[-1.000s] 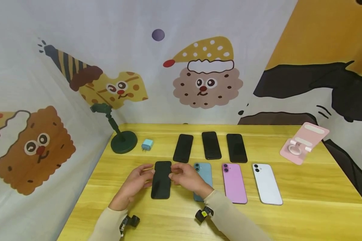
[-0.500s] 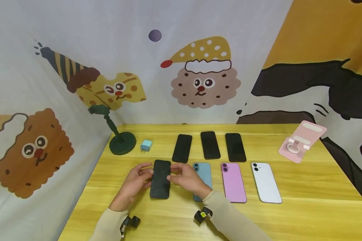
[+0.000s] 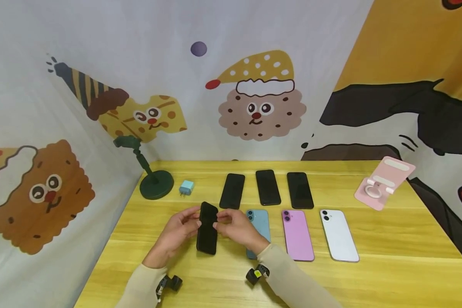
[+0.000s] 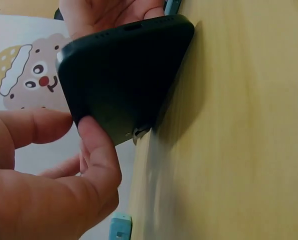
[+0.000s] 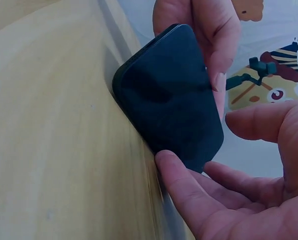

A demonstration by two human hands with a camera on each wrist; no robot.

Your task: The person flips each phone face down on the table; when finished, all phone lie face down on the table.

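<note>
A black smartphone (image 3: 206, 233) stands tilted over the table, its left long edge raised and its right edge low at the wood. My left hand (image 3: 179, 231) pinches the raised edge between thumb and fingers. In the left wrist view, the dark underside of the smartphone (image 4: 124, 75) shows, with a camera lens at its far end. My right hand (image 3: 239, 226) is at the opposite side; its fingertips (image 5: 166, 157) touch the smartphone's lower edge, while the thumb is held off the screen. A blue phone (image 3: 259, 220) lies partly hidden beneath the right forearm.
Right of the hands lie a pink phone (image 3: 298, 235) and a white phone (image 3: 339, 235). Behind them are three black phones, one of them the left black phone (image 3: 232, 191). A green stand (image 3: 156, 185), a blue charger (image 3: 186, 187) and a pink foldable stand (image 3: 385, 182) line the back.
The black smartphone lay flat between the hands; its left edge has since been lifted, tipping it toward the right. The left hand has moved slightly right and now pinches that edge. The right hand barely moved.
</note>
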